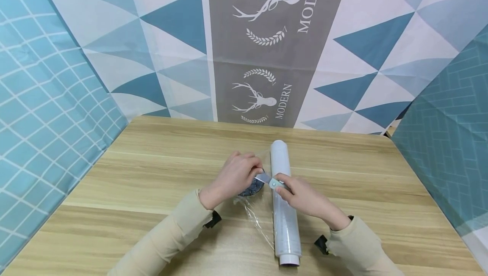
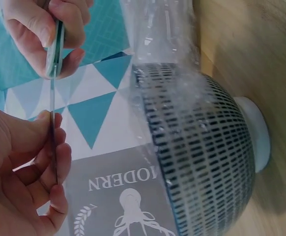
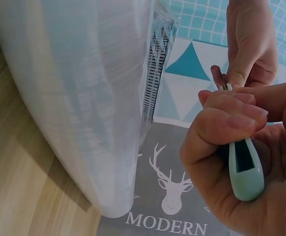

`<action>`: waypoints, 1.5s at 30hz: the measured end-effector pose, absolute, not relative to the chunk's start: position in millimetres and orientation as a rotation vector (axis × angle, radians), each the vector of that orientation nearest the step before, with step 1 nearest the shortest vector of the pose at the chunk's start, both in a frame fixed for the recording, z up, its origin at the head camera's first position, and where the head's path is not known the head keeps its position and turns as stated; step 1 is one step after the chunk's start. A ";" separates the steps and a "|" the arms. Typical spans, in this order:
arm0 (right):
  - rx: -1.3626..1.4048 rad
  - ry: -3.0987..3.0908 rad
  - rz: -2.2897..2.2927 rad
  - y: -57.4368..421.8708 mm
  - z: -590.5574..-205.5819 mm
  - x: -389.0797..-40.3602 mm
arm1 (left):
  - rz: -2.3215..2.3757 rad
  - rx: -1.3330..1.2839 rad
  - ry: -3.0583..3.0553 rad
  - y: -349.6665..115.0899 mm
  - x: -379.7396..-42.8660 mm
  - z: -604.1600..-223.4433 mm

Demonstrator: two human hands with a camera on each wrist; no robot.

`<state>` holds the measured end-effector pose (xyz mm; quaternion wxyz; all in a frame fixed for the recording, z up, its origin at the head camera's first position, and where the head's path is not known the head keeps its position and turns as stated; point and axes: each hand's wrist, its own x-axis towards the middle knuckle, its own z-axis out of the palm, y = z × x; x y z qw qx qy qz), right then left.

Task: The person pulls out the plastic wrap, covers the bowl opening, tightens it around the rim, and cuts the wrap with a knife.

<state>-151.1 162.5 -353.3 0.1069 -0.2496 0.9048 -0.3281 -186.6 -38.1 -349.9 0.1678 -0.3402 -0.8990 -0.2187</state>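
My right hand (image 1: 305, 197) grips the pale green handle of a folding knife (image 1: 274, 183), its blade out and pointing to the left. The thumb and fingertips of my left hand (image 1: 236, 174) pinch the flat of the blade (image 2: 53, 101). Both hands are held above a dark-patterned bowl (image 2: 207, 157) with a white foot, which the left hand partly hides in the head view. Clear cling film (image 2: 162, 34) lies over the bowl and stretches toward a long roll of cling film (image 1: 286, 229). That roll lies beside the bowl, under the knife and right hand.
The wooden table (image 1: 160, 149) runs back to a patterned cloth (image 1: 253, 51) with deer prints. A blue grid-patterned sheet (image 1: 49, 94) hangs along the left side and a teal one (image 1: 450, 128) along the right.
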 end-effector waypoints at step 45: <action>-0.211 2.834 -1.143 157.7 -356.8 -198.0 | -0.656 -0.712 -3.167 -21.3 -279.6 -358.8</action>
